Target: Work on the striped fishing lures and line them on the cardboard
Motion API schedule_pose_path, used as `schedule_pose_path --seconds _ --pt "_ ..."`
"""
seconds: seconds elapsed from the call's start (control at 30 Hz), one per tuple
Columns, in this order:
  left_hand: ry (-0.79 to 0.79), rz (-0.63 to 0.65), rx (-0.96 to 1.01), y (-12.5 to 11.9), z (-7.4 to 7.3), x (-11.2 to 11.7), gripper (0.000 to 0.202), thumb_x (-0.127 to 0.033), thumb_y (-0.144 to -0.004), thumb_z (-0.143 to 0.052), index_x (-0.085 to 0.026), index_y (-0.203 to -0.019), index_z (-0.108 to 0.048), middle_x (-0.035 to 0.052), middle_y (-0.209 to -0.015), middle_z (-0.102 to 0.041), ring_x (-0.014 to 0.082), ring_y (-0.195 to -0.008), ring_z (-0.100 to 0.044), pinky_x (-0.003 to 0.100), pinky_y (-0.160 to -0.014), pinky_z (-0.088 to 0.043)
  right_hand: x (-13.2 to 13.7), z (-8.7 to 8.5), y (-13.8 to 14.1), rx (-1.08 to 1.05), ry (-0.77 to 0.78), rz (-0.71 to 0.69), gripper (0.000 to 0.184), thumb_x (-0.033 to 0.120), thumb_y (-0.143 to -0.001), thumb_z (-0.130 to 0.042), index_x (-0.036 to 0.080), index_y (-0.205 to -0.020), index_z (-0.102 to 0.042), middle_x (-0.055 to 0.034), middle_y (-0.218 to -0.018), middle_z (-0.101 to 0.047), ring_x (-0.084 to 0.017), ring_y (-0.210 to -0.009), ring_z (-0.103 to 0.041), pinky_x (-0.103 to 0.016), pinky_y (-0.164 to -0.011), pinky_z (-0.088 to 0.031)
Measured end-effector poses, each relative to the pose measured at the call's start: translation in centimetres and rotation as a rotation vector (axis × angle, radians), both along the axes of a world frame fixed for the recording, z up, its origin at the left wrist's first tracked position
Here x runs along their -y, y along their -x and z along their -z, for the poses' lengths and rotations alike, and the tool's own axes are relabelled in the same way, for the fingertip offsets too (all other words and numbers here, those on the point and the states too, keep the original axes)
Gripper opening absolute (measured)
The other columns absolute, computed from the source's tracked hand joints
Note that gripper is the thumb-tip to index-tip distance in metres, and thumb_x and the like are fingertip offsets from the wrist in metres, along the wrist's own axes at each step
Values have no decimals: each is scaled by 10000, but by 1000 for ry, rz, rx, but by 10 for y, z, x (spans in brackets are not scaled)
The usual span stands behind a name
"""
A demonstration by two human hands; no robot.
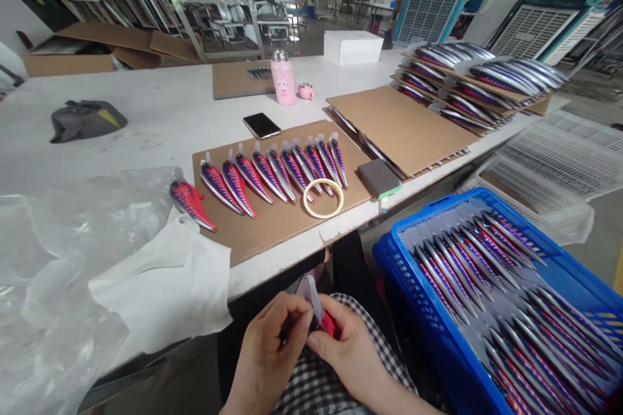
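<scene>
Both my hands meet low over my lap, below the table edge. My left hand (265, 353) and my right hand (348, 350) are closed together on one red fishing lure (325, 323) with a clear lip pointing up. A row of several red, purple and silver lures (272, 172) lies on a brown cardboard sheet (272, 224) on the white table (160, 123). One more lure (191, 202) lies at the sheet's left edge. A ring of tape (323, 198) sits on the cardboard.
A blue crate (403, 266) full of lures stands at my right. Stacked cardboard trays of lures (477, 84) sit far right. A phone (261, 125), pink bottle (283, 78), grey sponge block (378, 177), white cloth (165, 282) and clear plastic (53, 272) are on the table.
</scene>
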State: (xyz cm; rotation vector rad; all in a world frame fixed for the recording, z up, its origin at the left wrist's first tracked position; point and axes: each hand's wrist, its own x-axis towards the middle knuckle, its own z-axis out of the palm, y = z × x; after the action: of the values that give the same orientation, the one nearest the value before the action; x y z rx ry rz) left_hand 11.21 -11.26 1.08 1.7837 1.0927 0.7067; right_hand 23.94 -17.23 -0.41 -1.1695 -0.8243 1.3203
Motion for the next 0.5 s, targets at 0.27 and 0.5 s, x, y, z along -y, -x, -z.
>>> schedule_pose_path --seconds 0.27,0.5 --pt "142 -71 -20 -3 -2 0 138 -269 -772 -518 -205 -650 -528 -64 -545 -452 95 -491 -408 179 -463 -337 2 3 -3 110 36 -19 318 175 -714 -691 226 -1027 -682 12 -849 -611 -197 -846 -562 -282 -793 -434" --pt "145 -1 -88 1 4 -2 130 -262 -779 -493 -209 -659 -495 -60 -567 -440 102 -514 -420 183 -477 -350 2 6 -4 170 43 -38 294 147 -705 -679 236 -984 -686 27 -811 -585 -191 -836 -557 -275 -799 -434"
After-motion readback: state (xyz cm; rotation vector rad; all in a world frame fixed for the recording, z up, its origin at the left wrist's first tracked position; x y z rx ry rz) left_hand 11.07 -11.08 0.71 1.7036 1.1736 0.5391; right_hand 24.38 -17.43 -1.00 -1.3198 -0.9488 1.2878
